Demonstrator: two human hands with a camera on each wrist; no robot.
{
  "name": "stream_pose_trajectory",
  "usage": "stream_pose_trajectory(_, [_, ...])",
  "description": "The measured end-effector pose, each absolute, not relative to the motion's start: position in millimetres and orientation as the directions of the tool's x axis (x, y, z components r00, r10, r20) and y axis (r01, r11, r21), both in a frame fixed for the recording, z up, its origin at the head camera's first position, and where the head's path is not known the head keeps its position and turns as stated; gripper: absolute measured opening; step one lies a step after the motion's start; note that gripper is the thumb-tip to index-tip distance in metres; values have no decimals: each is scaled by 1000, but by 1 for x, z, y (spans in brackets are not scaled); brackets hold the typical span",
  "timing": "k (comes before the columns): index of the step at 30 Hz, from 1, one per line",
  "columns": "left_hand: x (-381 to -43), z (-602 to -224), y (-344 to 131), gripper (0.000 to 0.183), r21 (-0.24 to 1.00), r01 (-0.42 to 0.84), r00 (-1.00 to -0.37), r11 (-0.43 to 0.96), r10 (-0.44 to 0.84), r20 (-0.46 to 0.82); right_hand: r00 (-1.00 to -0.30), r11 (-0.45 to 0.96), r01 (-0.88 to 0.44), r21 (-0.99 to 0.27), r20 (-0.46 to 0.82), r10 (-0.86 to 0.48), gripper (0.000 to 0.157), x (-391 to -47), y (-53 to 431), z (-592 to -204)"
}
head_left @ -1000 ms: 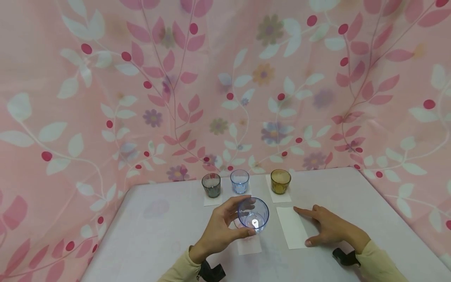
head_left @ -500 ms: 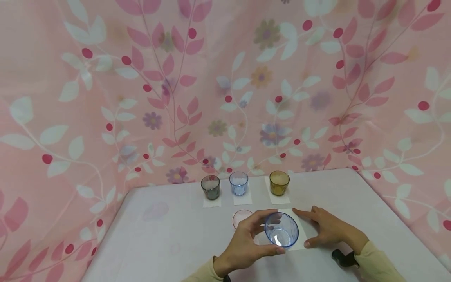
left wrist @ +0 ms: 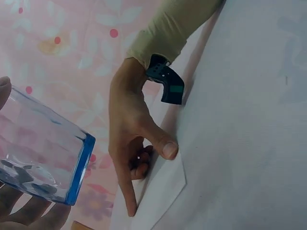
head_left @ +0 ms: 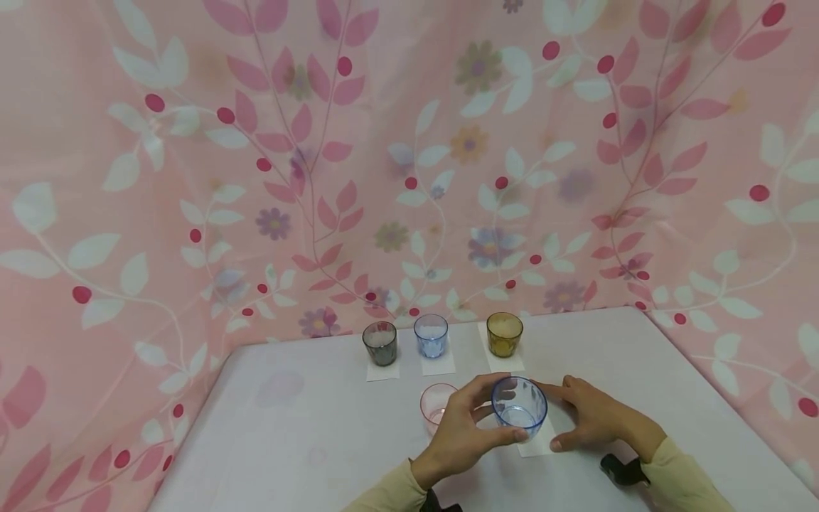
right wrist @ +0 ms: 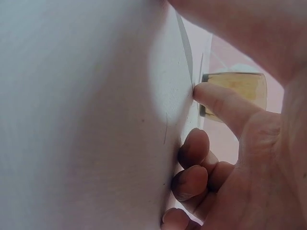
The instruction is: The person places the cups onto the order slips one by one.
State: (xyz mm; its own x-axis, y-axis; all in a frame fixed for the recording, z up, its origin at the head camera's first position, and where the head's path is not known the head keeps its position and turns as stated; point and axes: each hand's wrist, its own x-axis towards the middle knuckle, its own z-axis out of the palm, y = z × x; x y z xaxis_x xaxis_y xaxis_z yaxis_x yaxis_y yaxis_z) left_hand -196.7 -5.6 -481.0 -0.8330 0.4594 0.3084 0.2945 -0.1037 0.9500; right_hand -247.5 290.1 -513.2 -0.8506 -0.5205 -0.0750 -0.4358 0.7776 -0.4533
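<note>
My left hand point(head_left: 462, 435) holds a clear drinking glass with a blue rim point(head_left: 520, 409), thumb on the near side and fingers on the far side. The glass is raised above a white paper sheet point(head_left: 540, 444); in the left wrist view the glass point(left wrist: 41, 143) appears apart from that sheet. At the sheet's right edge rests my right hand point(head_left: 598, 414), index finger extended and thumb spread, both fingertips touching down. Its other fingers are bent beneath the palm, holding nothing. A pink-rimmed glass point(head_left: 436, 402) stands just left, partly hidden by my left hand.
Along the back of the white table point(head_left: 288, 427) stand a grey glass point(head_left: 381, 345), a light blue glass point(head_left: 431, 337) and an amber glass point(head_left: 504, 336), each on white paper. A pink floral cloth point(head_left: 409, 142) hangs behind the table.
My left hand has carried the blue-rimmed glass to the right, from over the pink-rimmed glass to over the right-hand paper sheet. The right hand has stayed in place at the sheet.
</note>
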Motion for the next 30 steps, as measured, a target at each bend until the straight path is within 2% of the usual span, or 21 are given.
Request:
stream_pose_trajectory(8, [-201, -500, 5, 69, 969, 235, -857, -79, 453, 245, -856, 786, -424, -451, -84, -510, 101, -249, 290, -515])
stream_pose_trajectory(30, [-216, -530, 32, 72, 971, 235, -920, 38, 330, 210, -849, 783, -453, -427, -62, -525, 99, -248, 293, -515])
